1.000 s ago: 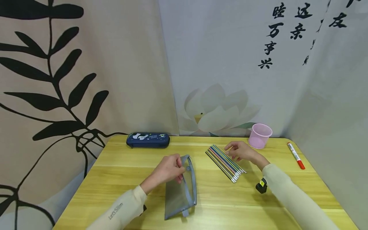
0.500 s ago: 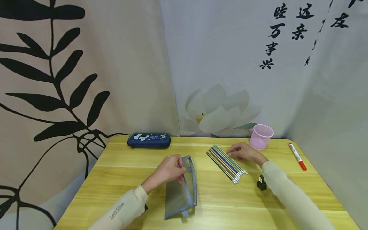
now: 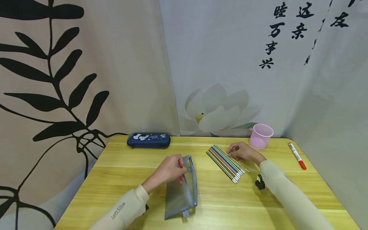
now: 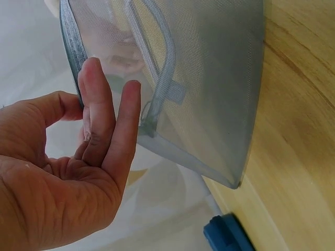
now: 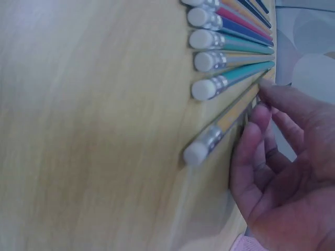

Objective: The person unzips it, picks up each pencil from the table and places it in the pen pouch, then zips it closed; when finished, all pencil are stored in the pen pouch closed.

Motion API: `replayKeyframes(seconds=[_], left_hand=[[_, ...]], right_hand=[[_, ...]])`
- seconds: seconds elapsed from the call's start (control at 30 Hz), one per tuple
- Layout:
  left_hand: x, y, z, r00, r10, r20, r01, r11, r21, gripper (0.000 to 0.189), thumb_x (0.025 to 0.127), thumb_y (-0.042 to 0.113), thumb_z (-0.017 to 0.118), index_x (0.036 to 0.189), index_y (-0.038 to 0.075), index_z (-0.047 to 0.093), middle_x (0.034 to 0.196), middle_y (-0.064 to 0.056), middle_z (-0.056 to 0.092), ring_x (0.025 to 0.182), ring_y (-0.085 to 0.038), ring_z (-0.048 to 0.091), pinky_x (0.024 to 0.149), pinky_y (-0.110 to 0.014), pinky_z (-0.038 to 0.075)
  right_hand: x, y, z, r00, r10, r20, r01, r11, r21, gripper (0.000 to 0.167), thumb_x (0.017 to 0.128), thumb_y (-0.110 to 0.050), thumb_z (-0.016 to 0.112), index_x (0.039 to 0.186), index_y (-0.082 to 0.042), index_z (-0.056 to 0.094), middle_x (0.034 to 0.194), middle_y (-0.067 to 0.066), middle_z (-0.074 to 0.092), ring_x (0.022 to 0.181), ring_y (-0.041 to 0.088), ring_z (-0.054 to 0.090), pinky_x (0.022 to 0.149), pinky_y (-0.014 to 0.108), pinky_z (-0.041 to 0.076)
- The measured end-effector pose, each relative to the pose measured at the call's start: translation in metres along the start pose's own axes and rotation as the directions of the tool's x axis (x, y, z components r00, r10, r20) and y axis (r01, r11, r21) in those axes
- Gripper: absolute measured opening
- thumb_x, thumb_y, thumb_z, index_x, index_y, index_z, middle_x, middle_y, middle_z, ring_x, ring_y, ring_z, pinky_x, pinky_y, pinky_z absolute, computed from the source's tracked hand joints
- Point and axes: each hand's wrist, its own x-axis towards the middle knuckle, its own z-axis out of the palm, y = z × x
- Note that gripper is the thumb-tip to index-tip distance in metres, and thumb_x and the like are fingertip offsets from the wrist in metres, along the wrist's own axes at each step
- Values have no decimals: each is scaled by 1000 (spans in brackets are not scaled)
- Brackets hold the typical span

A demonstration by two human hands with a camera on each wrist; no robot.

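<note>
My left hand [image 3: 169,167] pinches the top edge of a grey mesh zipper pouch [image 3: 175,198], which stands tilted on the table. In the left wrist view, the thumb and a finger hold the pouch's zipped rim [image 4: 73,39], while other fingers extend along the mesh. To the right lies a row of several coloured pencils [image 3: 224,163] with white erasers towards me. At that row's right side, my right hand [image 3: 241,151] pinches the outermost yellow pencil [image 5: 230,117] with thumb and fingertip. This pencil lies angled away from the others, its eraser end apart from them.
A navy pencil case [image 3: 148,140] sits at the table's back left. Behind my right hand stands a pink cup [image 3: 260,136], and a white marker with a red cap [image 3: 297,156] lies near the right edge. Curtains hang behind the wooden table [image 3: 129,163].
My right hand has come down to the pencils' right side. The outermost yellow pencil's eraser end has swung right, away from the row. The left hand and pouch stay about the same.
</note>
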Motion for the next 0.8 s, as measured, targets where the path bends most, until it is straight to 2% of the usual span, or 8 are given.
replayKeyframes(seconds=[0.07, 0.2, 0.27, 0.53, 0.8], left_hand=[[0, 0, 0, 1000, 0, -2, 0, 1000, 3, 11, 92, 5, 68, 90, 5, 57, 63, -6, 70, 61, -33, 76, 57, -41, 65], [0, -2, 0, 1000, -6, -4, 6, 1000, 2, 11, 92, 5, 68, 90, 5, 57, 63, -5, 70, 61, -33, 76, 57, -40, 65], [0, -2, 0, 1000, -9, -4, 9, 1000, -4, 11, 92, 5, 68, 90, 5, 57, 64, -5, 70, 60, -31, 76, 60, -45, 66], [1, -4, -1, 1000, -2, -5, 2, 1000, -22, 11, 93, 5, 69, 90, 5, 58, 64, -6, 70, 57, -28, 75, 62, -47, 67], [2, -7, -1, 1000, -3, 5, 3, 999, -42, 10, 93, 4, 68, 91, 4, 58, 65, -7, 70, 58, -29, 75, 62, -47, 68]], right_hand=[[0, -1, 1, 1000, 11, -18, -11, 1000, -19, 19, 97, -8, 72, 113, 1, 70, 75, 4, 58, 58, 14, 52, 49, 24, 46], [1, -3, 1, 998, 13, -62, -20, 994, -110, 18, 95, -4, 69, 112, -2, 70, 76, 4, 59, 58, 15, 53, 49, 27, 51], [0, -4, 0, 998, 9, -66, -18, 989, -150, 19, 94, -3, 69, 113, -4, 70, 78, 5, 60, 58, 16, 54, 50, 29, 53], [-3, -6, -8, 999, 36, -29, -39, 992, -118, 32, 94, -3, 75, 124, 0, 64, 84, 7, 64, 62, 16, 54, 52, 30, 55], [-1, -6, -8, 998, 50, -49, -58, 983, -175, 31, 90, -4, 78, 120, -3, 68, 83, 5, 67, 61, 15, 57, 52, 33, 59]])
